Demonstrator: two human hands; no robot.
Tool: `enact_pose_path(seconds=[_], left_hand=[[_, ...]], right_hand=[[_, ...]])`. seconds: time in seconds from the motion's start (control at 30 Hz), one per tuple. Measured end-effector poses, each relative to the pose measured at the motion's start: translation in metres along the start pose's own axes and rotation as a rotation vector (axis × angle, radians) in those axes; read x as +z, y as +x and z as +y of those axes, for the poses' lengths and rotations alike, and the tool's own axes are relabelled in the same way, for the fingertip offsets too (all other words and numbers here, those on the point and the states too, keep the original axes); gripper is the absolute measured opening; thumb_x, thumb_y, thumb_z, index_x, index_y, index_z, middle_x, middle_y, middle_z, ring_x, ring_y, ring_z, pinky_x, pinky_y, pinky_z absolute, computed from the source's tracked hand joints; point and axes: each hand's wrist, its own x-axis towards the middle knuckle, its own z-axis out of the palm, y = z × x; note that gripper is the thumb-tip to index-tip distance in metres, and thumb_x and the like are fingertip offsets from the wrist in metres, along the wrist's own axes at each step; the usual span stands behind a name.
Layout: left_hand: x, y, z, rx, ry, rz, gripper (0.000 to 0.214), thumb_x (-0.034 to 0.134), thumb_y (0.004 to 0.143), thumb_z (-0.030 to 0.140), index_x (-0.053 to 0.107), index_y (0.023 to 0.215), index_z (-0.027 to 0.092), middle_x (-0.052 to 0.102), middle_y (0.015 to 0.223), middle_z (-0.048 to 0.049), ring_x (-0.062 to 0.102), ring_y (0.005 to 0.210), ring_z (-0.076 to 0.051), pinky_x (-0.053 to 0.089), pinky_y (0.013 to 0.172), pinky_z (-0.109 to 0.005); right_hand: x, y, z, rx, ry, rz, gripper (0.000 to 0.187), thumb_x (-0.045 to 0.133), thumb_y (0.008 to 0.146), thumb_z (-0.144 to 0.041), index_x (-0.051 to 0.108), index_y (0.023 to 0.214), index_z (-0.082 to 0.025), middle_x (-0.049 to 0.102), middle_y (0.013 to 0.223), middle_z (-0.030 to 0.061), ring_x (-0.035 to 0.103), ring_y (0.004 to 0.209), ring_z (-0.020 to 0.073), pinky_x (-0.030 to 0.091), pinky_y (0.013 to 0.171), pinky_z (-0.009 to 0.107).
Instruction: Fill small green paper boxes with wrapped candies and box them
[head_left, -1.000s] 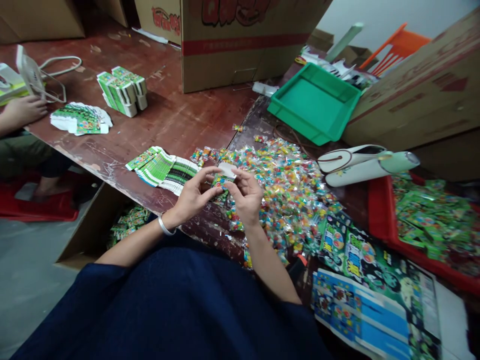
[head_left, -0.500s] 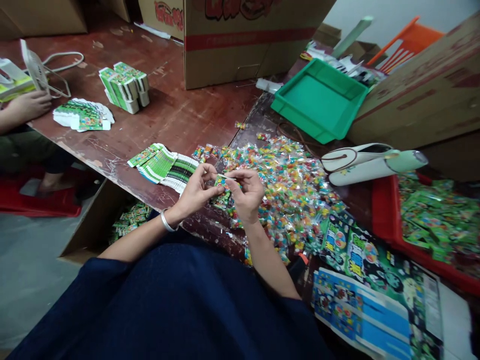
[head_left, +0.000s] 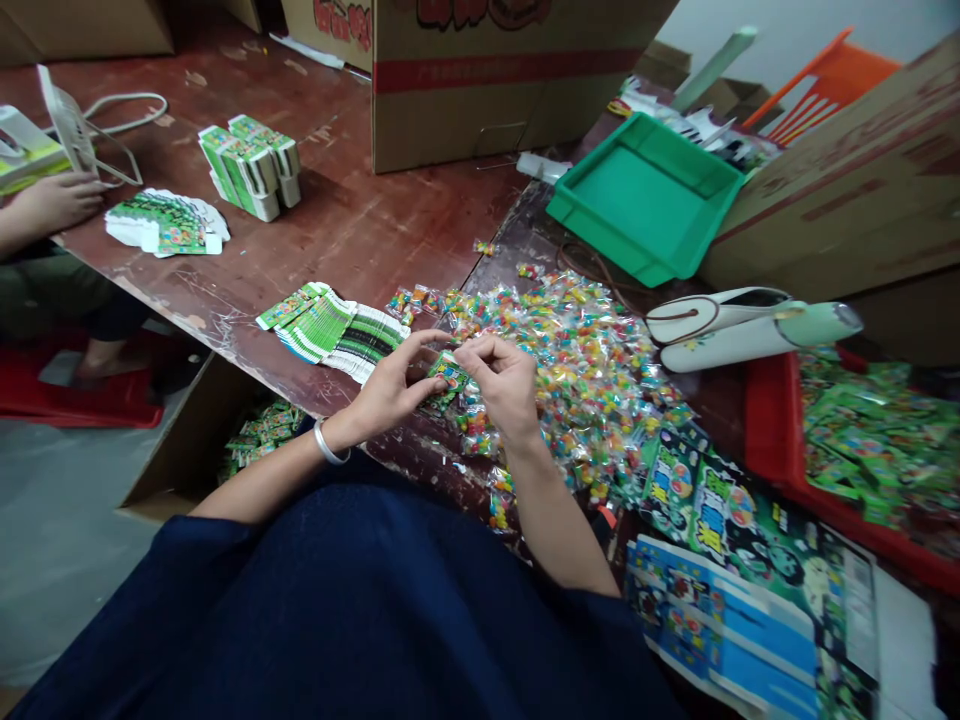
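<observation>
Scratched-up reddish-brown wooden table (head_left: pixel 360 230) runs out past the fingers (head_left: pixel 420 345). Grey concrete floor (head_left: pixel 52 560) sits down to their left. Way beyond them, up to the right, there's a pale wall (head_left: pixel 780 30) with an orange plastic chair (head_left: pixel 832 85) in front. Light's flat and even.

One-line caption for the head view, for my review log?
Left hand and right hand pinch a small green carton over a pile of wrapped candies, flat cartons fanned beside.

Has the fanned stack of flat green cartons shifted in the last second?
No. The fanned stack keeps its spot by the table edge, same gap to the candy pile.
</observation>
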Motion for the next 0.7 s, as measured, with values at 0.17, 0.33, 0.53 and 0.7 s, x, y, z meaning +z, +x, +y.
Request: enact_pose_path(seconds=[0.17,0.33,0.53,0.7], left_hand=[[0.001,0.003,-0.001,0.021,0.009,0.035,0.026,0.073,0.093,0.027,0.066,0.117,0.019,0.069,0.110,-0.0077,0.067,0.097,-0.018,0.061,0.075,-0.026],[-0.044,-0.016,0.013,-0.042,0.137,-0.068,0.022,0.069,0.095,0.026,0.067,0.116,0.021,0.073,0.107,-0.0069,0.070,0.083,-0.016,0.059,0.071,-0.027],[-0.156,-0.073,0.024,-0.311,0.579,-0.332,0.026,0.068,0.091,0.033,0.076,0.115,0.027,0.080,0.108,-0.0062,0.075,0.094,-0.024,0.058,0.085,-0.035],[-0.214,-0.042,-0.016,-0.451,0.830,0.132,0.036,0.069,0.087,0.047,0.075,0.109,0.019,0.080,0.108,-0.0124,0.071,0.093,-0.027,0.052,0.085,-0.036]], right_hand=[[0.008,-0.012,-0.004,-0.140,-0.086,0.024,0.018,0.075,0.094,-0.036,0.076,0.081,-0.025,0.078,0.096,0.0039,0.072,0.095,0.0203,0.058,0.090,0.040],[-0.012,-0.016,-0.004,-0.043,-0.041,-0.086,0.024,0.074,0.095,-0.043,0.079,0.113,-0.028,0.080,0.114,0.0061,0.075,0.104,0.0224,0.064,0.084,0.039],[-0.051,-0.021,0.024,0.136,-0.082,0.191,0.024,0.076,0.091,-0.044,0.080,0.100,-0.022,0.079,0.086,0.0048,0.073,0.073,0.0185,0.062,0.066,0.033],[-0.038,-0.018,0.038,0.198,-0.117,-0.027,0.026,0.077,0.089,-0.046,0.080,0.098,-0.021,0.079,0.084,0.0052,0.073,0.072,0.0202,0.063,0.066,0.035]])
